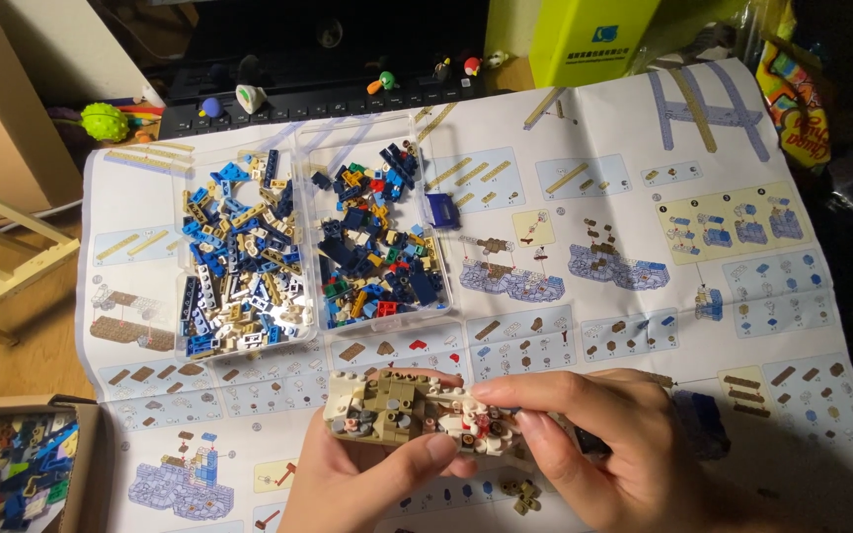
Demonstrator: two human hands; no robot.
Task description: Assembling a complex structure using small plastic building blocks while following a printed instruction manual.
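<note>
Brick model (402, 410): tan and white, half-built, above instruction sheet (644, 247)
Left hand (348, 484): fingers clamped beneath it
Right hand (594, 444): fingers pinched on its white end
Advice: steady support, press squarely

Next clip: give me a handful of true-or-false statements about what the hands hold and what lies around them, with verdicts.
1. Both hands hold a small tan and white brick model. True: the left hand supports it from below and the right hand pinches its right side.
2. The two clear trays are empty. False: both are full of small bricks.
3. The trays rest on a printed instruction sheet. True.
4. The cardboard box at lower left holds only paper. False: it holds mixed coloured bricks.
</note>
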